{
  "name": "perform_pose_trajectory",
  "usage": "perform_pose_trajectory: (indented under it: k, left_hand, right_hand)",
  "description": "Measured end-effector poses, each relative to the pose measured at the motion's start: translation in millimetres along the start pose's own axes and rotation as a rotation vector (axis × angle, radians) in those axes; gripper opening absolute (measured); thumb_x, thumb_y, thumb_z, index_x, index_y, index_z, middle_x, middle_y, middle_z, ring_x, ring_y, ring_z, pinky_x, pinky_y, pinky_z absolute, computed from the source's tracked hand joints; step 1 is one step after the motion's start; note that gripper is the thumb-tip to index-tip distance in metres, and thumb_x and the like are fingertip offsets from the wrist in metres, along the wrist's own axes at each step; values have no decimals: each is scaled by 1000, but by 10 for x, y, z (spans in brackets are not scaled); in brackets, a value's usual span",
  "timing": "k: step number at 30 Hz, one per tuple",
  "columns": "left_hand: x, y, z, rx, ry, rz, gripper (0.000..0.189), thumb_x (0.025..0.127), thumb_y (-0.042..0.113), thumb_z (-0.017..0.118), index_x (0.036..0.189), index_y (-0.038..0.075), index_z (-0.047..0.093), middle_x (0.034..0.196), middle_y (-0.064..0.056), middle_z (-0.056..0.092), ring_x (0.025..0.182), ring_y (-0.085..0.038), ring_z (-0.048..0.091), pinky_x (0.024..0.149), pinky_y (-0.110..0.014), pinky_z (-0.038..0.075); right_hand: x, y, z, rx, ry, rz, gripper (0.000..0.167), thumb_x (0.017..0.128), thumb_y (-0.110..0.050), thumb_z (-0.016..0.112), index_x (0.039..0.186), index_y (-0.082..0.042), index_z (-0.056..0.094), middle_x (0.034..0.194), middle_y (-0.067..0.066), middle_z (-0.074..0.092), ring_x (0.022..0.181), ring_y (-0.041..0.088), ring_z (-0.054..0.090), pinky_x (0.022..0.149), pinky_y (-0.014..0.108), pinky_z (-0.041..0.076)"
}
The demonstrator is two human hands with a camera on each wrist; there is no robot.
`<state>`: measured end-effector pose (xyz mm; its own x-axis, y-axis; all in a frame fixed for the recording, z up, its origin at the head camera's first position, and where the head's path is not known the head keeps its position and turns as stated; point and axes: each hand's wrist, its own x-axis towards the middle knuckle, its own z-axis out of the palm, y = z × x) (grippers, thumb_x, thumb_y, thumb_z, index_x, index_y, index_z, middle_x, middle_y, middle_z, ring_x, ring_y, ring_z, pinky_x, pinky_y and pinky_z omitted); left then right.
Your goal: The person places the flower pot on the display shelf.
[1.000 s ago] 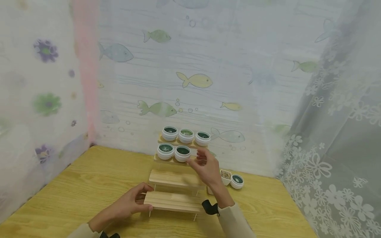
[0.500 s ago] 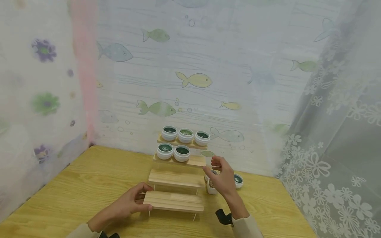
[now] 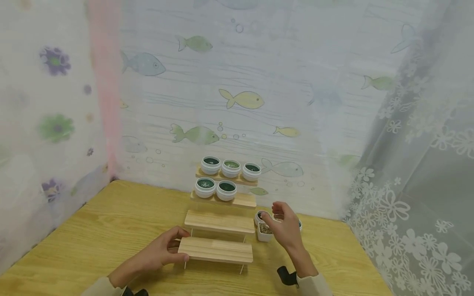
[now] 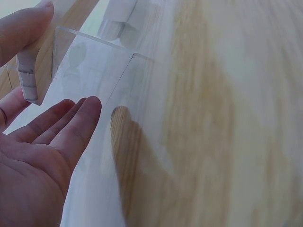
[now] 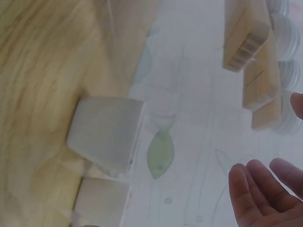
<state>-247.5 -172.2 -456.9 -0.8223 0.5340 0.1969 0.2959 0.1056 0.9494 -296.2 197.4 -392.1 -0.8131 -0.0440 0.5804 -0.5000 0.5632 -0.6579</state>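
My left hand pinches the left end of the lowest shelf of a stepped wooden display stand between thumb and index finger. In the left wrist view the other fingers extend beside a clear support. White round pots with green contents stand on the upper shelves: a green pot among three on top, and two on the tier below. My right hand, fingers loosely bent and holding nothing, hovers over small pots at the stand's right. These include a white square pot with grainy contents and a round pot.
A second square pot and another round pot are partly hidden behind my right hand. The yellow wood-grain table ends at a fish-printed curtain behind the stand. A lace-patterned curtain hangs at the right.
My right hand has moved away from the second tier, to the right and down, to above the small pots. The left hand stays at the lowest shelf.
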Motion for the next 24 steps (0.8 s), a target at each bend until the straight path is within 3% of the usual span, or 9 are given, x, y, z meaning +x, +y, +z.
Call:
perform_pose_trajectory:
  k: [6,15,24]
  left_hand:
    - [11,-10,0,5,4,-9,51,88,16,71,126,-4,44,128,-24,46,113,-36,54,86,-28,51]
    - [3,-16,1,5,12,-15,54,87,16,73,126,-5,43,127,-25,45,113,-37,54,85,-29,51]
    - [1,-22,-2,9,12,-12,52,87,17,72,125,-4,43,127,-24,47,114,-37,54,86,-28,51]
  right_hand:
    - [-26,125,2,-46,-26,24,45,82,-27,77,115,-2,60,109,12,62,98,32,60,83,43,52]
    - [-85,339,50,-137,-138,147,51,85,-30,73,123,-1,55,121,17,58,108,30,55,88,44,48]
    - [-101,413,90,-175,-204,195,59,80,-31,78,124,2,55,118,18,58,103,34,58,85,47,49]
